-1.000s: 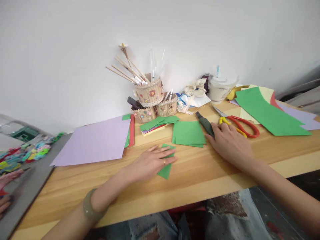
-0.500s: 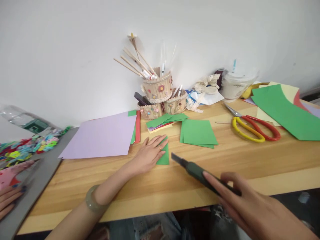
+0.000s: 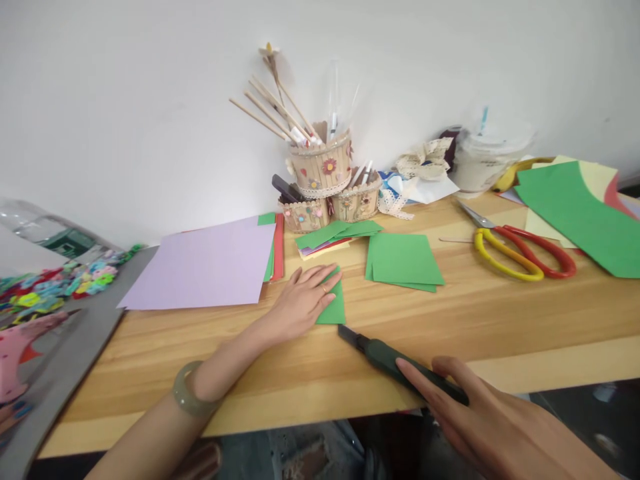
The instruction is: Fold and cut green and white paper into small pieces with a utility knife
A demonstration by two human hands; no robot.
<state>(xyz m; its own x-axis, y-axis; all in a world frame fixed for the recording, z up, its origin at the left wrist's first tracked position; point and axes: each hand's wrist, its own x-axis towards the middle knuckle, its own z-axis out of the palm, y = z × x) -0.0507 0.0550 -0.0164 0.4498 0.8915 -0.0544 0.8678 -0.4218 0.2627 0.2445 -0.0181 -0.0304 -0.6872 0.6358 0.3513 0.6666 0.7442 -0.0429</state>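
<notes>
My left hand [image 3: 303,301] lies flat with fingers stretched out on a small folded-looking piece of green paper [image 3: 334,311], pressing it against the wooden table; part of the paper is hidden beneath it. My right hand [image 3: 480,413] is closed around a dark green utility knife [image 3: 393,361], index finger along its top. The blade tip is at the paper's lower right corner; whether it touches cannot be made out. Just right of the paper sits a stack of green paper squares [image 3: 405,259]. Behind my left hand are narrow strips of coloured paper [image 3: 337,233].
Red-and-yellow scissors [image 3: 525,250] lie at the right, beside larger green paper [image 3: 575,207]. Lilac sheets [image 3: 205,263] are at the left. Decorated pen holders [image 3: 323,167] and a plastic cup [image 3: 487,163] stand by the wall. Another person's fingers [image 3: 14,415] show at far left.
The knife has moved down and slightly left, bringing its blade from beside the paper to its lower corner. My left hand stays on the paper. The view has shifted slightly.
</notes>
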